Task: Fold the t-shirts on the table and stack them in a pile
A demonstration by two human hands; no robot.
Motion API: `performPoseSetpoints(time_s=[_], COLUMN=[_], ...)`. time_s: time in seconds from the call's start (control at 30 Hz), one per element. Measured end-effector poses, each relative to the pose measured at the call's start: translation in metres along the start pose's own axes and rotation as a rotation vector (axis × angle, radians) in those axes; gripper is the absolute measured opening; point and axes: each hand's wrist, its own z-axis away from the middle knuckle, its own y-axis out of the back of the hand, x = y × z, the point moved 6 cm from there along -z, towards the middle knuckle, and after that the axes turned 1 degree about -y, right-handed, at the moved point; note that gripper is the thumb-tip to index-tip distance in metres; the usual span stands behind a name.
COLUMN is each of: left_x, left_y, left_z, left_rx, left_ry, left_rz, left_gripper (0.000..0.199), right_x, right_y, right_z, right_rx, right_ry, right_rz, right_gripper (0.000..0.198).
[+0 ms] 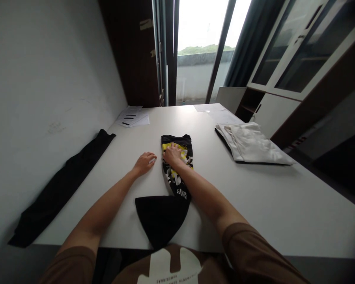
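Note:
A black garment (182, 193) with a yellow and white print lies on the white table in front of me, folded into a narrow strip. Its plain black near end (162, 217) flares out to the left and reaches the table's front edge. My right hand (173, 154) rests flat on the printed upper part, fingers stretched over the yellow patch and holding nothing. Just left of the garment, my left hand (145, 162) is on the tabletop, fingers loosely bent and apart from the cloth. Part of the print is hidden under my right hand and forearm.
A long folded black cloth (65, 185) runs along the table's left side by the wall. White folded fabric (251, 144) with a black layer beneath lies on the right. Paper sheets (133, 117) are at the far left, more sheets (219, 114) at the far right. A cabinet (284, 114) stands beyond.

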Motion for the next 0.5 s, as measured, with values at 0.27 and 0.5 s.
performPoseSetpoints(time_s=[0.27,0.5], left_x=[-0.037,-0.034], left_y=[0.017,0.019], left_z=[0.012,0.014], left_rx=[0.197,0.240], left_ry=[0.233,0.247], left_rz=[0.121,0.021], left_gripper=[0.024,0.024], right_x=[0.029,0.009], right_y=[0.008,0.008], right_z=[-0.018,-0.014], right_rx=[0.019,-0.262], right_ry=[0.000,-0.124], right_rz=[-0.632,-1.683], right_gripper=[0.023,0.018])
